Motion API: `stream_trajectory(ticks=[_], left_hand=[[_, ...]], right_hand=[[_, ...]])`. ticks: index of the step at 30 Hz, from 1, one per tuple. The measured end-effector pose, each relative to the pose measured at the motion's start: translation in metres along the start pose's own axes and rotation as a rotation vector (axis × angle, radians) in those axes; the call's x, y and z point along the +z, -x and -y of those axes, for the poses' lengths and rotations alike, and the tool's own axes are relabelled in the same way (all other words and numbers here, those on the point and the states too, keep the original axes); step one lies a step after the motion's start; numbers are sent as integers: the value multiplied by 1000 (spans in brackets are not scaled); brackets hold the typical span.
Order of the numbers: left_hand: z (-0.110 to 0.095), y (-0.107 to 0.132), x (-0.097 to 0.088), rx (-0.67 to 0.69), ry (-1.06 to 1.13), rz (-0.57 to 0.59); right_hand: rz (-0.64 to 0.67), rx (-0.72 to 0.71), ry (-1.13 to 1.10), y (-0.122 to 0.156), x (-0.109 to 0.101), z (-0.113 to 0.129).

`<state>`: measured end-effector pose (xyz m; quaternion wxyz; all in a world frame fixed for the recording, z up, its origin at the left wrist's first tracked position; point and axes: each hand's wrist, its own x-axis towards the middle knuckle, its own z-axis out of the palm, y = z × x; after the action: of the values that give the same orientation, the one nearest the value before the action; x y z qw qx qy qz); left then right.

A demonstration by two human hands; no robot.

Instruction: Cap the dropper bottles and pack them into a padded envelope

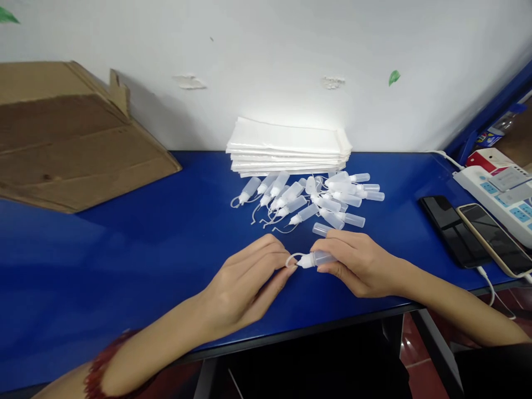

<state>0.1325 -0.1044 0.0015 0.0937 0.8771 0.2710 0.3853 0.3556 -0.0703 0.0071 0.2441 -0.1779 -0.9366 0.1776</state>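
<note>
My right hand [359, 261] grips a small translucent plastic dropper bottle [315, 259] lying sideways just above the blue table [124, 260]. The fingers of my left hand [249, 282] pinch at the bottle's white tip and its thin cap loop. Both hands hover near the table's front edge. A pile of several like bottles [316, 199] with looped caps lies just beyond them. One more bottle [322, 228] lies right behind my right fingers.
A stack of white bags [286, 147] rests against the wall behind the pile. A flattened cardboard box [70, 133] sits at the left. Two phones [474, 230], a cable and a power strip [499, 194] lie at the right.
</note>
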Motion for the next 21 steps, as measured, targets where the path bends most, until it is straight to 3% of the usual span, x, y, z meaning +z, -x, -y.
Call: stream_trajectory(ticks=[7, 12, 16, 18, 21], left_hand=[[6, 5, -1, 9, -17, 54], [15, 6, -3, 38, -175, 124], [24, 3, -12, 27, -322, 53], [32, 2, -20, -41, -469, -25], [51, 3, -33, -330, -658, -118]], right_hand=[[-1, -41, 168, 0, 3, -2], [3, -16, 318, -2, 0, -7], [-49, 68, 378, -3, -1, -14], [-82, 123, 389, -3, -2, -17], [-85, 188, 390, -2, -4, -22]])
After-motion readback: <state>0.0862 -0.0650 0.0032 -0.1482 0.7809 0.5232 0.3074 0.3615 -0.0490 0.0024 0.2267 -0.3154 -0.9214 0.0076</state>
